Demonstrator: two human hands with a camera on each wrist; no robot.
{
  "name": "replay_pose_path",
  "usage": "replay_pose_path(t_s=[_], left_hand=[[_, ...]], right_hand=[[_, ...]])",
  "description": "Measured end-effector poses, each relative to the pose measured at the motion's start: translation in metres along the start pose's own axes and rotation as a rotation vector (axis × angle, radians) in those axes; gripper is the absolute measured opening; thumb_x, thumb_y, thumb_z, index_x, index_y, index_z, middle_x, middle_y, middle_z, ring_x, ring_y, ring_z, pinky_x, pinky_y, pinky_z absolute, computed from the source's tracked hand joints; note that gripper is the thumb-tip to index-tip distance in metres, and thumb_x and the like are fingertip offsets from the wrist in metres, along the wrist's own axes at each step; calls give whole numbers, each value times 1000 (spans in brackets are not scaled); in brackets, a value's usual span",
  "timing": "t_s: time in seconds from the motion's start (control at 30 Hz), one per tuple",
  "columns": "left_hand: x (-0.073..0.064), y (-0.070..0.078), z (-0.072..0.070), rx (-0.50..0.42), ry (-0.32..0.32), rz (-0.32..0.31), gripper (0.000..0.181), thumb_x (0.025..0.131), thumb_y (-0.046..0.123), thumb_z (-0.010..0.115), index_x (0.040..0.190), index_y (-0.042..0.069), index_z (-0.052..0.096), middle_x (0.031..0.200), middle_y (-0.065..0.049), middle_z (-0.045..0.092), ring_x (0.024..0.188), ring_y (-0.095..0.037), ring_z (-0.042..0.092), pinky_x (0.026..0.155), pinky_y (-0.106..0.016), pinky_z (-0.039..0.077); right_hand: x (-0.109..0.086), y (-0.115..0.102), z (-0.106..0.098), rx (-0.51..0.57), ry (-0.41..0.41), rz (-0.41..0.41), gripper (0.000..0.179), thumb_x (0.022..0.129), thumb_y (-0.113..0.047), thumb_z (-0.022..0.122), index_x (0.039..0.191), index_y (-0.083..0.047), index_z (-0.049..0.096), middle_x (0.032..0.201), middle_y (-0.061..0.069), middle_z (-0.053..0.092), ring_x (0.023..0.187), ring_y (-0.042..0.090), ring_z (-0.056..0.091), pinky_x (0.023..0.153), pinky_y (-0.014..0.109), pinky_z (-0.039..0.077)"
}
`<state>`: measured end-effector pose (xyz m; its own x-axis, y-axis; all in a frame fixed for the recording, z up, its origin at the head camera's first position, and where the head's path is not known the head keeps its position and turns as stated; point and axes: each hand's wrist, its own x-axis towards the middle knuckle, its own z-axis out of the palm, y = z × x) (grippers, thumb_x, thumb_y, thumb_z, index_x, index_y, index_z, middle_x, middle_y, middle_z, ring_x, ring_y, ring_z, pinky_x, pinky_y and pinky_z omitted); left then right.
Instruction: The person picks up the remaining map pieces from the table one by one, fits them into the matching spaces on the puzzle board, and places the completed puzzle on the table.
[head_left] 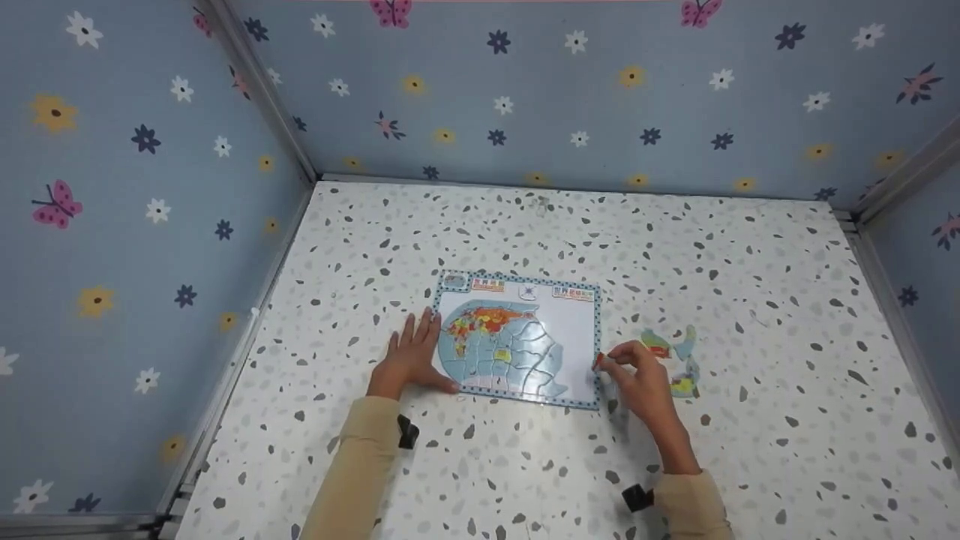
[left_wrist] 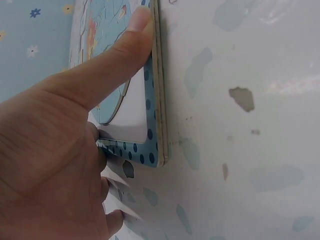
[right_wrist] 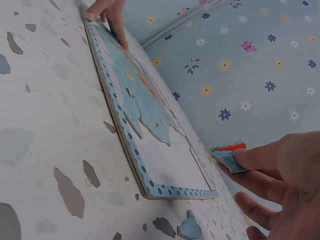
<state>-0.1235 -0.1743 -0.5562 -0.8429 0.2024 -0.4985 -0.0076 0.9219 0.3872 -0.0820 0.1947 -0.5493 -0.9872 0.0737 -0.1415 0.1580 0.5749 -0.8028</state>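
A world map jigsaw puzzle (head_left: 480, 349) lies flat in its dotted blue frame, its left part filled with pieces and its right part bare white. My left hand (head_left: 411, 356) rests at the frame's left side, fingers spread; in the left wrist view the thumb (left_wrist: 115, 60) lies on the frame's edge. Just right of the frame, my right hand (head_left: 643, 379) pinches a puzzle piece (right_wrist: 229, 155), blue with a red and yellow band, between thumb and fingers. It is held up off the table in the right wrist view.
Several loose puzzle pieces (head_left: 684, 386) lie on the speckled table (head_left: 787, 322) right of my right hand, partly hidden by it. One pale blue piece (right_wrist: 189, 227) lies near the frame's corner. Flower-patterned panels (head_left: 525, 97) stand around the table.
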Motion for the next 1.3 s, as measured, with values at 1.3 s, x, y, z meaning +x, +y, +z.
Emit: replay_pose_path(t_s=[1.3], left_hand=[[-1, -1, -1, 7, 11, 31, 132, 64, 55, 83, 155, 10, -1, 161, -11, -11, 147, -36, -14, 118, -58, -1]], right_hand=[[1, 4, 50, -211, 126, -53, 16, 82, -23, 73, 82, -8, 69, 129, 17, 53, 128, 39, 36, 106, 58, 22]])
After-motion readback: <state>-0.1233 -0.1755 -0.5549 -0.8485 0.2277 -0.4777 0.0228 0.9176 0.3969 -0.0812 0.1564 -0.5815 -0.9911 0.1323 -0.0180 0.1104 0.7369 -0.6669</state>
